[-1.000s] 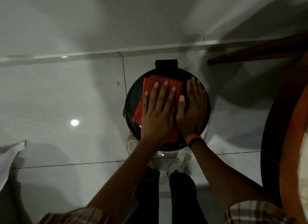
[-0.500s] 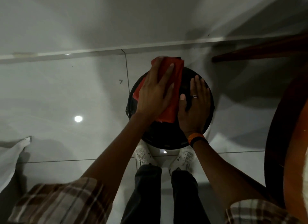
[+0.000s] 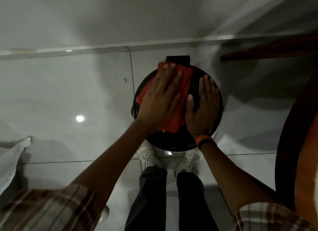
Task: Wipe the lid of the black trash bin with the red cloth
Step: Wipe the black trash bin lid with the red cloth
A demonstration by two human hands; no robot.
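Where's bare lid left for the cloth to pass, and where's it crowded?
Free: the near arc of the lid below the cloth and both wrists, and a thin far-right sliver. Crowded: the left hand on the cloth covers the left half, and the right hand lies flat on the right.

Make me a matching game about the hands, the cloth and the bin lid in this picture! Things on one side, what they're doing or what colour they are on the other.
Things:
1. left hand
2. right hand
3. cloth
4. bin lid

Descriptions:
A. black and round
B. red, spread on the lid
C. flat on the bare lid, ring on one finger
D. pressing flat on top of the cloth

Pairs: 1-D, 2-C, 3-B, 4-A
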